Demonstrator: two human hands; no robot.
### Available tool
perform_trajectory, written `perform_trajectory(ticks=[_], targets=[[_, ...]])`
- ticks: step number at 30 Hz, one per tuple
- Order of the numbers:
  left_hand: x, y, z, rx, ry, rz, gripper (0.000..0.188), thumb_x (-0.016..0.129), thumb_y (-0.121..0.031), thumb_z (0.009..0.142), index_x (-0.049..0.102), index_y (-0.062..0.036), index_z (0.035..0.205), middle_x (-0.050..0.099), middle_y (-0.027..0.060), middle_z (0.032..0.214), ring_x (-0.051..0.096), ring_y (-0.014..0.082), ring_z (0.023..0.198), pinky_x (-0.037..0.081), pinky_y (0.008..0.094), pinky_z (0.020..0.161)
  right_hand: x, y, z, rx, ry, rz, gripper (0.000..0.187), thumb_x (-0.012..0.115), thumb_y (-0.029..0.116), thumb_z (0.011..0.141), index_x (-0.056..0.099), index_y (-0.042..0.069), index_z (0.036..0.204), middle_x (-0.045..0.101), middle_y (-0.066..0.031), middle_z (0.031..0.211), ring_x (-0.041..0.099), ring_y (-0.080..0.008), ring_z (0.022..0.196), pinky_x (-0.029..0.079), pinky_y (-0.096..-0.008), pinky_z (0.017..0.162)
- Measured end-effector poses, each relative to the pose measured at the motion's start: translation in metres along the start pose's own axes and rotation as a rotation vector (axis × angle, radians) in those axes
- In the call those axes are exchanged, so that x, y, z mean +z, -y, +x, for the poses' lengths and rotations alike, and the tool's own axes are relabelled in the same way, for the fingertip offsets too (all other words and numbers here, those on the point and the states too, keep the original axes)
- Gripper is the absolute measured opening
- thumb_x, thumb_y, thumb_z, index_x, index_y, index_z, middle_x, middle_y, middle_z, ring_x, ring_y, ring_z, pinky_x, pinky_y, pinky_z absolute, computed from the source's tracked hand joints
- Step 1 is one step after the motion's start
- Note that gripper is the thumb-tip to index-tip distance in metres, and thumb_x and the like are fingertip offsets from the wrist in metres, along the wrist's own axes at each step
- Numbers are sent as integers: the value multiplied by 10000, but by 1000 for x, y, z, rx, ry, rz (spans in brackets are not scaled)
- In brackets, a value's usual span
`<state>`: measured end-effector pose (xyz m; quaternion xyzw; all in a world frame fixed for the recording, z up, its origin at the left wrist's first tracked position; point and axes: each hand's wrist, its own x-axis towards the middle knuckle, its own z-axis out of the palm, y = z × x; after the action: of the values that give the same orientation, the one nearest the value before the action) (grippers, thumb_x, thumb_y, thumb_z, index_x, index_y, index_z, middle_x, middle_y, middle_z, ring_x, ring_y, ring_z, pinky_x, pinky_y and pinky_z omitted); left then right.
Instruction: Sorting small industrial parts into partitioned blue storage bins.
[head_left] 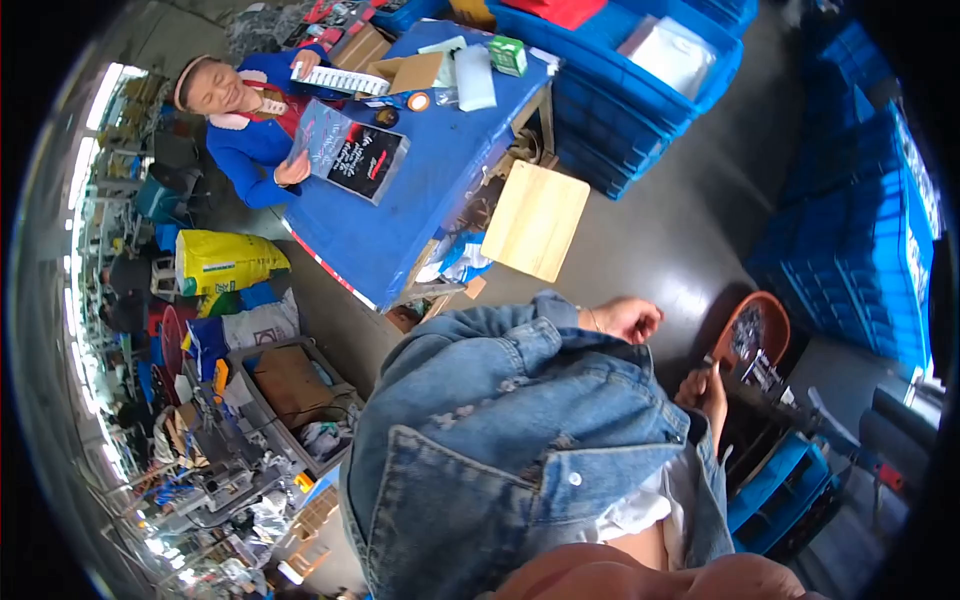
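Pinching a small dark part (708, 362), the right hand (706, 392) has its fingers pressed together on it just beside the round brown tray (752, 332). Left hand (627, 319) hangs nearby, fingers curled loosely, holding nothing visible. Beyond lie a wooden board (536, 219) and blue worktop (420, 190).

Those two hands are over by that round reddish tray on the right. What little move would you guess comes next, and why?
Probably the right hand reaching a bit further into the round reddish tray. Its fingers already sit at the tray's near edge and seem to pinch something small, too small to tell, and the tray holds a heap of small parts. The left hand hangs loosely curled above the dark floor, holding nothing visible.
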<state>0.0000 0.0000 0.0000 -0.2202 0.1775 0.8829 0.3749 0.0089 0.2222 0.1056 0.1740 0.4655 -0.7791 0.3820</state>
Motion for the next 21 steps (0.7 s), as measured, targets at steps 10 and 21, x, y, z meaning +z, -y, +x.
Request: perform_trajectory(ticks=[10,21], targets=[[25,20,0,170,20,637,173,537,-188,815,611,-36,853,572,39,681,511,102,592,398,249,504,38,-16,8,42,63,-115,427,435,405,923,382,112,617,267,25,511,229,-85,422,177,-254,386],[7,57,36,229,382,930,171,529,-179,808,648,-60,833,613,36,746,543,114,627,422,243,544,51,-27,-7,-61,58,-188,327,529,343,885,510,64,716,479,4,607,399,-84,475,293,-221,412]])
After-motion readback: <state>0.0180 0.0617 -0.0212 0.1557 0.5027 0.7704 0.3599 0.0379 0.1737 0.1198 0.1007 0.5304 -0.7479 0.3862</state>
